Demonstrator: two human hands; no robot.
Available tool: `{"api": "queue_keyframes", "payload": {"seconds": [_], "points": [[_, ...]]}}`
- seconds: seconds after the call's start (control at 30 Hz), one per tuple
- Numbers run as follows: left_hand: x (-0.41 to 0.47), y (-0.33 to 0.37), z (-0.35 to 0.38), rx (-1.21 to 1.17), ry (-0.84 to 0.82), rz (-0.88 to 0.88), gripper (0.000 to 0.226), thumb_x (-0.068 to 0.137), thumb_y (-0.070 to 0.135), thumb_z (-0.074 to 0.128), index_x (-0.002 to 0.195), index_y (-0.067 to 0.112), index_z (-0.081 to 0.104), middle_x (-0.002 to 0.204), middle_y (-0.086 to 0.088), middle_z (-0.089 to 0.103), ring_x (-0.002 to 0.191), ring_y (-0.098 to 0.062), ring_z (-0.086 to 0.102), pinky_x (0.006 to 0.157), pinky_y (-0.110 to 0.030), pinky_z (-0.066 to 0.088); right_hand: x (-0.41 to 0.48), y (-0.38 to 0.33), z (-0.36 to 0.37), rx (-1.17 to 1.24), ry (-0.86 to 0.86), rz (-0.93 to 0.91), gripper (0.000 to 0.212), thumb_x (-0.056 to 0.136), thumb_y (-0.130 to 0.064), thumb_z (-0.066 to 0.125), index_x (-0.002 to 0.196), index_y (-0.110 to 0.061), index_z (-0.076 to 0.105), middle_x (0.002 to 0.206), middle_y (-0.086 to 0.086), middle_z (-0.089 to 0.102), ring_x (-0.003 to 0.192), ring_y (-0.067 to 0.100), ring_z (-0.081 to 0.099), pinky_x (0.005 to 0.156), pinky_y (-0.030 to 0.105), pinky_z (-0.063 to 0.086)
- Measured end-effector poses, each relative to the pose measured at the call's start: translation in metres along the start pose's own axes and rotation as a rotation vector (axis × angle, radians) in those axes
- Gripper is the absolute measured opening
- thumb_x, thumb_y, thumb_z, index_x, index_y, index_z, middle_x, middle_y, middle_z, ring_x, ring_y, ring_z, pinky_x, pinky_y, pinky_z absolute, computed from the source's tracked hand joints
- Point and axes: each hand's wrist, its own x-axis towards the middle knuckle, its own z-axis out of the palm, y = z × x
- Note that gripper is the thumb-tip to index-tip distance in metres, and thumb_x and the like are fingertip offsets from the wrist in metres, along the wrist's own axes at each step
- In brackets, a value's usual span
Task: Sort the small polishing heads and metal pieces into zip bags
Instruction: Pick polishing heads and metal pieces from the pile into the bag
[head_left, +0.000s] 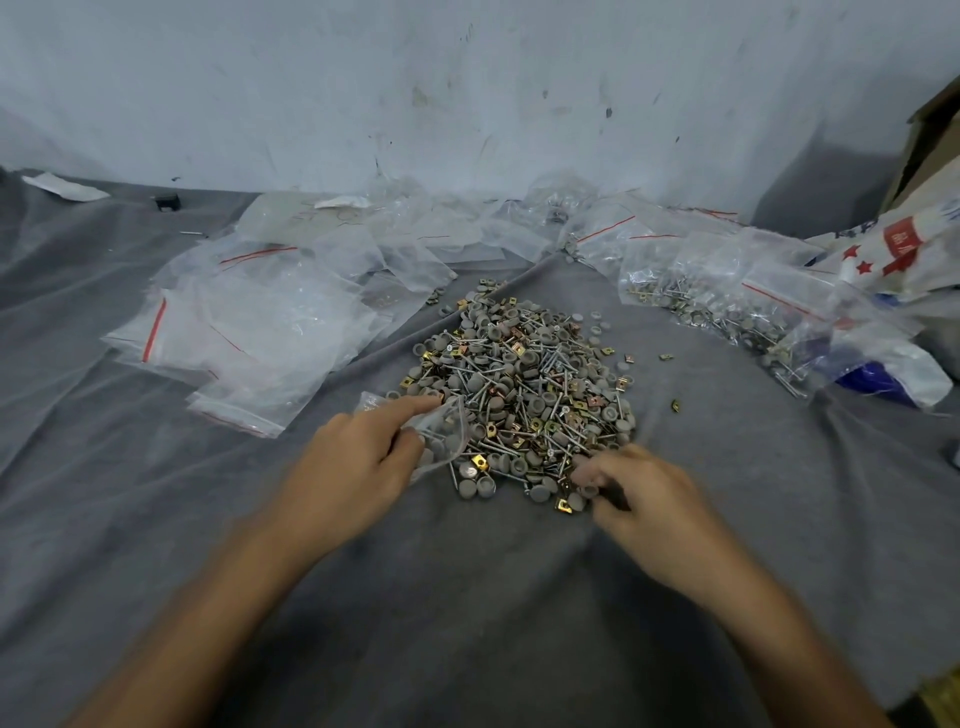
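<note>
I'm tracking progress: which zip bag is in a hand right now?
The small bag at the left edge of the pile, held by the left hand. The empty bags farther left and the filled bags at right lie untouched.

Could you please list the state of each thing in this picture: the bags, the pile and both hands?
small zip bag: mouth open, a few pieces inside.
left hand: grips the small zip bag.
right hand: fingers curled at the pile's near edge; blurred, grip unclear.
pile: loose, mixed, unsorted.
flat zip bags: lying at left, look mostly empty.
filled bags: holding parts, at right.
</note>
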Motion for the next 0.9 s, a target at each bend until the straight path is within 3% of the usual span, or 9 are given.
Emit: {"api": "queue_keyframes", "payload": {"seconds": [0.2, 0.33, 0.43, 0.5, 0.67, 0.8, 0.9], "points": [[0.000, -0.001, -0.002, -0.003, 0.001, -0.005, 0.041, 0.102, 0.022, 0.045, 0.135, 0.039, 0.061, 0.058, -0.002, 0.063, 0.053, -0.017, 0.060, 0.064, -0.042, 0.053, 0.005, -0.001, 0.004, 0.037, 0.106, -0.017, 0.013, 0.099, -0.019, 0.060, 0.100, -0.028, 0.069, 0.100, -0.011, 0.063, 0.096, 0.011, 0.061, 0.084, 0.036, 0.050], [0.001, -0.001, -0.001, -0.002, 0.000, 0.004, 0.040, 0.102, 0.023, 0.045, 0.136, 0.039, 0.060, 0.056, -0.002, 0.062, 0.051, -0.015, 0.059, 0.061, -0.042, 0.052, 0.010, -0.031, 0.001, 0.235, 0.162, -0.078, 0.007, 0.100, -0.028, 0.061, 0.100, -0.030, 0.068, 0.091, -0.017, 0.066, 0.086, 0.001, 0.059, 0.071, 0.018, 0.042], [0.000, -0.001, -0.001, 0.012, 0.008, 0.000, 0.040, 0.102, 0.023, 0.046, 0.135, 0.040, 0.060, 0.057, 0.003, 0.063, 0.054, -0.011, 0.060, 0.066, -0.040, 0.054, 0.014, -0.065, 0.008, 0.348, 0.136, -0.187, 0.006, 0.099, -0.027, 0.063, 0.099, -0.028, 0.069, 0.089, -0.017, 0.067, 0.087, -0.001, 0.060, 0.070, 0.012, 0.041], [0.000, -0.001, -0.001, 0.018, 0.014, 0.004, 0.040, 0.101, 0.023, 0.047, 0.135, 0.041, 0.060, 0.058, 0.005, 0.064, 0.058, -0.009, 0.062, 0.070, -0.038, 0.055, 0.017, -0.084, 0.017, 0.383, 0.130, -0.262, 0.006, 0.100, -0.025, 0.061, 0.101, -0.026, 0.067, 0.091, -0.014, 0.066, 0.085, 0.002, 0.060, 0.072, 0.015, 0.044], [0.001, 0.000, -0.002, 0.001, 0.016, 0.014, 0.042, 0.100, 0.021, 0.047, 0.135, 0.040, 0.061, 0.059, 0.008, 0.064, 0.059, -0.010, 0.063, 0.070, -0.040, 0.055, 0.033, -0.104, 0.037, 0.263, 0.169, -0.286, 0.006, 0.100, -0.027, 0.059, 0.103, -0.024, 0.063, 0.103, -0.009, 0.063, 0.094, 0.014, 0.059, 0.084, 0.040, 0.051], [0.000, -0.002, -0.003, -0.002, 0.028, 0.012, 0.041, 0.101, 0.020, 0.048, 0.133, 0.040, 0.063, 0.058, 0.014, 0.057, 0.065, -0.014, 0.061, 0.076, -0.040, 0.055, 0.040, -0.088, 0.026, 0.345, 0.264, -0.250, 0.011, 0.094, -0.034, 0.067, 0.088, -0.028, 0.060, 0.085, -0.014, 0.060, 0.078, 0.005, 0.059, 0.069, 0.034, 0.052], [0.000, -0.002, -0.003, -0.018, 0.036, 0.006, 0.040, 0.101, 0.020, 0.048, 0.133, 0.040, 0.063, 0.055, 0.019, 0.057, 0.062, -0.013, 0.061, 0.073, -0.039, 0.055, 0.052, -0.056, 0.006, 0.224, 0.312, -0.143, 0.010, 0.095, -0.034, 0.066, 0.090, -0.027, 0.061, 0.087, -0.013, 0.059, 0.083, 0.009, 0.059, 0.069, 0.033, 0.048]]}}
